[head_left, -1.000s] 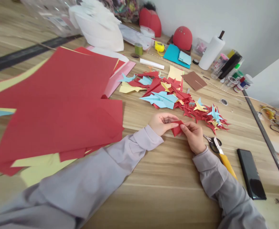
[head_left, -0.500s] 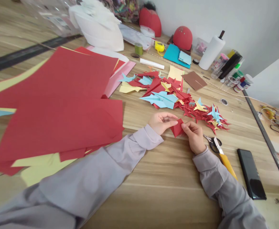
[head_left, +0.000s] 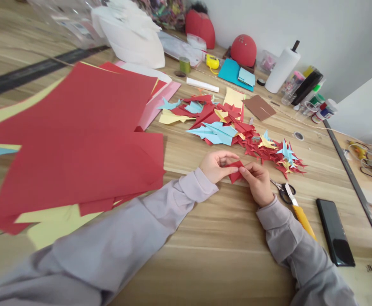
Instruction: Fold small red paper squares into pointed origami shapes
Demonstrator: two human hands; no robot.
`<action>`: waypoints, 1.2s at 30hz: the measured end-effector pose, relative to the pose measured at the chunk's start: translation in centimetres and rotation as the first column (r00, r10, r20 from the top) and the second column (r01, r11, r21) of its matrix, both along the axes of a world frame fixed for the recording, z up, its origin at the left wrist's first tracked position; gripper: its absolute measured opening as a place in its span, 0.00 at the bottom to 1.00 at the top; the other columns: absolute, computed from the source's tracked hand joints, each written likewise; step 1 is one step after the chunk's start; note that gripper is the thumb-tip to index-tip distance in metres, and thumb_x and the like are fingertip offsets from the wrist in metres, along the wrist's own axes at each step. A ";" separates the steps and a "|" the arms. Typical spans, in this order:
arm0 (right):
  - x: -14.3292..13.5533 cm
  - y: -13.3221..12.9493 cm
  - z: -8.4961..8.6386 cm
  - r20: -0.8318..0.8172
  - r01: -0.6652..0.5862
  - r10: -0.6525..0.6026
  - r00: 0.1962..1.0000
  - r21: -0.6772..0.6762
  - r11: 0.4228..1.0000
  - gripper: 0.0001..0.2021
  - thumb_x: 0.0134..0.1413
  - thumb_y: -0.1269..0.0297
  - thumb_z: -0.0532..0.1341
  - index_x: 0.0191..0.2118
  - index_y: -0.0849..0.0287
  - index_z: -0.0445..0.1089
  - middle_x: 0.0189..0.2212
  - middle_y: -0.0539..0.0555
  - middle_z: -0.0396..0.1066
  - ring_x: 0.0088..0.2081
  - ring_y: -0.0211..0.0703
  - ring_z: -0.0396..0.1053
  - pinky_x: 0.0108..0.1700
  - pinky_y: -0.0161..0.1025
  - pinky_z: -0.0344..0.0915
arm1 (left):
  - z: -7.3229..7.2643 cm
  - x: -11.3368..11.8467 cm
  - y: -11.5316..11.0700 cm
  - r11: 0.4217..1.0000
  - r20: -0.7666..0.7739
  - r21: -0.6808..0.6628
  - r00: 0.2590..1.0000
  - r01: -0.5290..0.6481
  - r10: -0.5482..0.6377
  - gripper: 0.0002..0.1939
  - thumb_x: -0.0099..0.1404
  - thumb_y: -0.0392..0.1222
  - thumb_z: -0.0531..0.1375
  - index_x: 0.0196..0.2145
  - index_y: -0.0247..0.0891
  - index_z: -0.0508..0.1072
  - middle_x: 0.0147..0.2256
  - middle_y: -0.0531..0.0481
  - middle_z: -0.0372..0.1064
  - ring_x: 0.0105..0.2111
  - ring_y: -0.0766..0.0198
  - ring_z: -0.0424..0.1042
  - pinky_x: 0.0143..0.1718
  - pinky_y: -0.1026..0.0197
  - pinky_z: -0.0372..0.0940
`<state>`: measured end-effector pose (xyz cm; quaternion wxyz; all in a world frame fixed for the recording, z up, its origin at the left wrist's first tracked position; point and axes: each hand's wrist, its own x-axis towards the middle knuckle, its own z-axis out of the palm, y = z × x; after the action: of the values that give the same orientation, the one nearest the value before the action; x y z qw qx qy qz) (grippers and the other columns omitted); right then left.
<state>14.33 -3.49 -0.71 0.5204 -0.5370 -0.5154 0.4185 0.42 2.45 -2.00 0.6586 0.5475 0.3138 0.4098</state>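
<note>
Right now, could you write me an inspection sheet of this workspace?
Surface: wood-grain tabletop.
Things in work: small folded red paper, pinched between both hands.
Clutter: heap of folded red, blue and yellow paper; large red paper sheets; yellow-handled cutter overlapping black-handled scissors; black phone.
Hands: left and right, both bare.
Cables: thin cords at far right, ends unclear.
Surroundings: pale wall behind.

I'm in a craft workspace: folded paper, scissors and glue-like bottles share my wooden table.
</note>
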 end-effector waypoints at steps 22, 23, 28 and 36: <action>0.2 0.3 -0.7 -0.014 0.113 -0.113 0.994 0.005 0.994 0.12 0.43 0.58 0.65 0.21 0.59 0.64 0.19 0.47 0.64 0.21 0.33 0.58 0.25 0.33 0.56 | 0.3 0.1 -0.6 0.996 -0.051 -0.006 0.995 0.088 -0.088 0.28 0.42 0.32 0.66 0.44 0.32 0.66 0.30 0.47 0.74 0.29 0.62 0.73 0.32 0.60 0.67; 0.2 0.4 -0.8 -0.025 0.129 -0.128 0.991 0.011 0.992 0.12 0.42 0.58 0.65 0.21 0.59 0.64 0.18 0.46 0.64 0.21 0.33 0.58 0.25 0.33 0.56 | 0.2 0.1 -0.5 0.996 -0.057 -0.005 0.994 0.094 -0.094 0.28 0.42 0.33 0.66 0.44 0.32 0.66 0.30 0.47 0.74 0.29 0.61 0.73 0.33 0.60 0.67; 0.2 0.4 -0.6 -0.029 0.141 -0.141 0.990 -0.010 0.990 0.13 0.41 0.57 0.65 0.21 0.59 0.64 0.18 0.46 0.64 0.20 0.33 0.57 0.24 0.33 0.56 | 0.3 0.0 -0.6 0.994 -0.044 0.007 0.993 0.107 -0.106 0.26 0.45 0.35 0.65 0.44 0.33 0.66 0.30 0.46 0.74 0.32 0.60 0.74 0.35 0.59 0.67; 0.0 0.3 -0.3 0.111 0.036 -0.039 0.993 0.028 0.999 0.09 0.43 0.58 0.64 0.27 0.58 0.69 0.23 0.48 0.67 0.26 0.37 0.61 0.31 0.35 0.60 | 0.2 0.0 -0.6 0.993 -0.028 0.053 0.995 0.102 -0.100 0.26 0.45 0.36 0.64 0.44 0.33 0.65 0.33 0.45 0.74 0.34 0.61 0.73 0.35 0.61 0.66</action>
<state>14.29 -3.23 -0.97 0.5057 -0.5623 -0.5388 0.3711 0.47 1.84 -1.84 0.6595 0.5853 0.2827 0.3775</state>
